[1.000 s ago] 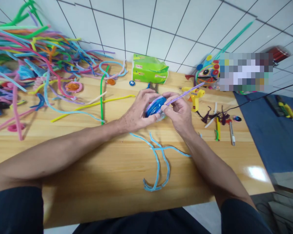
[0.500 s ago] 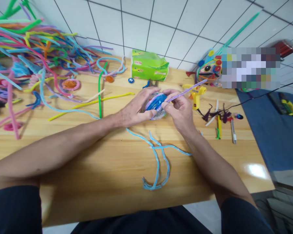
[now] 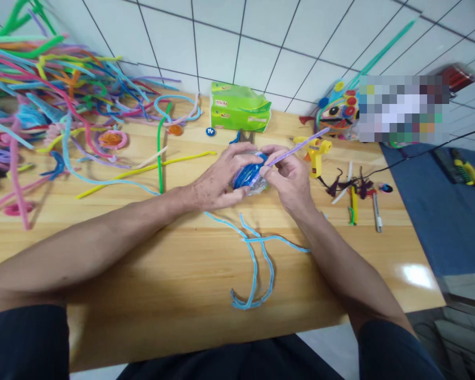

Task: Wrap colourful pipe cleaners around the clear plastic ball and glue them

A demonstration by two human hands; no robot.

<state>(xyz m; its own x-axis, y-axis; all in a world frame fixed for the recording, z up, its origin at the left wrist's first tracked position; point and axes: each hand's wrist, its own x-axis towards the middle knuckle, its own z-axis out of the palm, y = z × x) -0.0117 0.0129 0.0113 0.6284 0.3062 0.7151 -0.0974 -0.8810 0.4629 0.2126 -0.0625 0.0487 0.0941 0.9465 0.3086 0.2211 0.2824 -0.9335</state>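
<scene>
The left hand (image 3: pixel 217 182) is gripping a blue, apparently plastic-wrapped bundle (image 3: pixel 247 174); the right hand (image 3: pixel 288 177) is pinching a purple stem (image 3: pixel 301 146) against it.

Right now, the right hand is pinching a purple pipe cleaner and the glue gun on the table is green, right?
Not quite: the head view shows that the glue gun is yellow, not green. The right hand is pinching a purple pipe cleaner, as you said.
</scene>
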